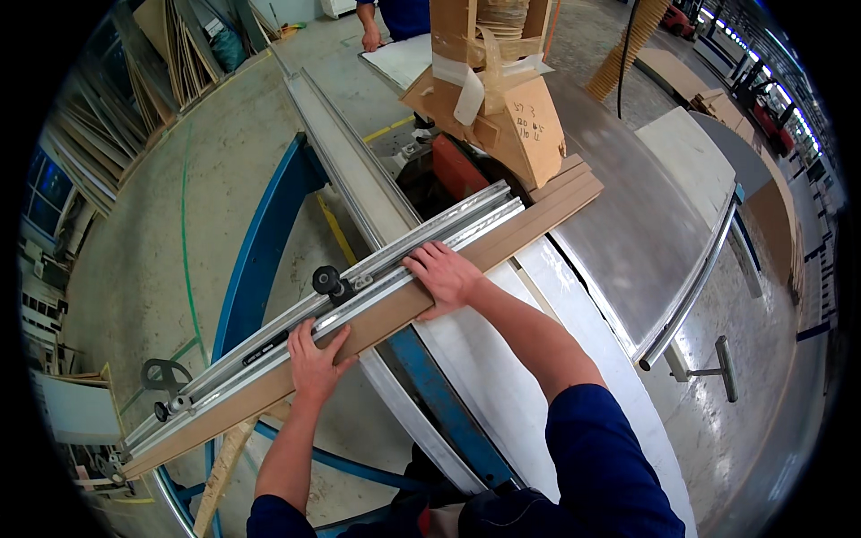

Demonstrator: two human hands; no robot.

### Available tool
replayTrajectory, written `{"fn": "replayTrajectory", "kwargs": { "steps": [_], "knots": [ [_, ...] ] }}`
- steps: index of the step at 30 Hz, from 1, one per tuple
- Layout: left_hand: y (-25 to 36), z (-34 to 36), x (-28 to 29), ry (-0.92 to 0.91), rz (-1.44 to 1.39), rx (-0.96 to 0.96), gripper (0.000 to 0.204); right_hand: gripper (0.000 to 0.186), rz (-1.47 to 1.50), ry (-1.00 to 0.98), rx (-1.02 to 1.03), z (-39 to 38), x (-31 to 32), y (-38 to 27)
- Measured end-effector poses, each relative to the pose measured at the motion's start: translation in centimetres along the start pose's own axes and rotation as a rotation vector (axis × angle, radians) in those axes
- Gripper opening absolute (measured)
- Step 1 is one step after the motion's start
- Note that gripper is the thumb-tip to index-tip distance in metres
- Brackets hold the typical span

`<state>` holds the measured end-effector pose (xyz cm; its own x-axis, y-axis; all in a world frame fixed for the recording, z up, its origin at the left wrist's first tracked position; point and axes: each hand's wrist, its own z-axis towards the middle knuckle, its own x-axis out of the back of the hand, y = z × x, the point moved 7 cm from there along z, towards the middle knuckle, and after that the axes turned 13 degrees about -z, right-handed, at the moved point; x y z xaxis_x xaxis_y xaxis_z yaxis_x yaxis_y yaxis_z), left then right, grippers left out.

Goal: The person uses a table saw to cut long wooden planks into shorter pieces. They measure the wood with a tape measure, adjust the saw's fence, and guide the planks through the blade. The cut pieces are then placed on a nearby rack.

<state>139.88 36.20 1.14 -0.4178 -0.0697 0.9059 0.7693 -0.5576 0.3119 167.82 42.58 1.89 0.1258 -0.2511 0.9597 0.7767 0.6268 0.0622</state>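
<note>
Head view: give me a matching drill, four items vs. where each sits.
Items:
1. left hand
2. right hand
3. black knob
4. cardboard guard

Places:
A. on the aluminium fence, between the two hands
B. at the far end of the wooden strip
C. pressing the strip near its middle
D. pressing the strip nearer its near end

Pairs: 1-D, 2-C, 3-A, 4-B

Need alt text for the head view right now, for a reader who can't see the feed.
Seen from above, a person's left hand and right hand press flat on a long brown wooden strip lying against the aluminium fence rail of a sliding table saw. A cardboard-wrapped guard sits above the strip's far end, and another person stands at the far end.
</note>
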Motion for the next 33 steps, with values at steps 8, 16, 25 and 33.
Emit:
{"fn": "replayTrajectory", "kwargs": {
  "steps": [8,16,25,33],
  "knots": [
    [-1.0,0.5,0.1,0.006,-0.006,0.005,0.068,0.104,-0.024,0.012,0.003,1.1,-0.5,0.3],
    [-0.8,-0.4,0.4,0.011,0.005,0.024,0.061,0.106,-0.077,-0.014,-0.011,0.8,-0.4,-0.5],
    [-1.1,-0.4,1.0,0.061,-0.047,-0.004,0.057,0.107,-0.114,-0.029,-0.028,1.2,-0.2,-0.8],
    [-1.2,-0.9,1.6,0.088,-0.085,0.005,0.055,0.112,-0.169,-0.111,-0.087,1.2,-0.2,-1.9]
  ]
}}
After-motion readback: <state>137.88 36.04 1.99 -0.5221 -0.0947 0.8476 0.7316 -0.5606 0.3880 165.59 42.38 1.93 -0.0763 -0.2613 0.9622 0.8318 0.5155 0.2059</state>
